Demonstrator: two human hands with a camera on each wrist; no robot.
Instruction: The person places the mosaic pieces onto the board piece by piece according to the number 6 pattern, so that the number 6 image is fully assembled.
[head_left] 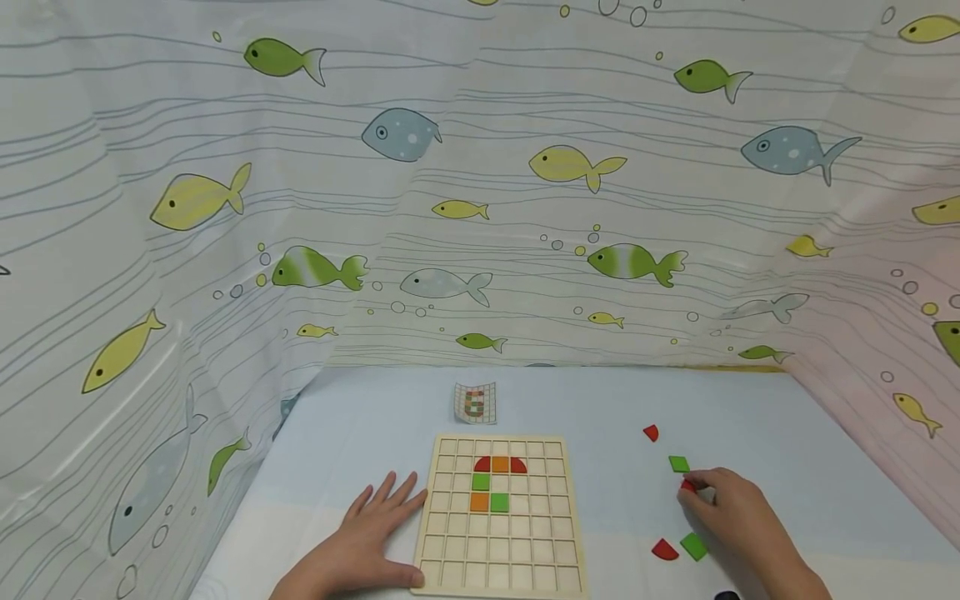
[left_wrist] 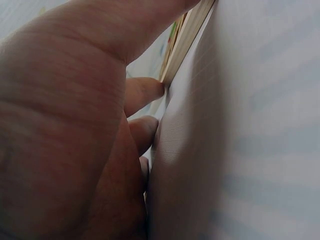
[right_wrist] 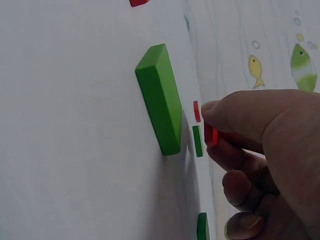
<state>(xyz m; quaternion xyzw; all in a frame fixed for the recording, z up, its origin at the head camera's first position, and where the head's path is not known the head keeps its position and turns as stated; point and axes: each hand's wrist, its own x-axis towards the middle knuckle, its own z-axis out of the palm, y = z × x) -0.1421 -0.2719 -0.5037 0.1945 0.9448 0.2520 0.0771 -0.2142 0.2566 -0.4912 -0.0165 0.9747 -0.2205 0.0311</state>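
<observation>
In the head view a wooden grid board (head_left: 540,550) lies on the table. Set in its upper cells are two red quarter-round blocks (head_left: 518,465), orange square blocks (head_left: 479,502) and green square blocks (head_left: 499,502). My left hand (head_left: 367,542) rests with fingers spread along the board's left side, thumb and index finger touching its edge. To the right of the board, my right hand (head_left: 738,508) pinches a red block (right_wrist: 211,135) between thumb and fingers; the fingers partly cover it. Loose green blocks (head_left: 693,547) and red quarter-round blocks (head_left: 664,550) lie around that hand.
Behind the board lies a small gridded pattern card (head_left: 475,403) with coloured cells. Another red piece (head_left: 652,432) and a green piece (head_left: 678,464) lie farther back. A fish-printed curtain (head_left: 517,233) encloses the table. Near the bottom edge a dark object (head_left: 727,595) barely shows.
</observation>
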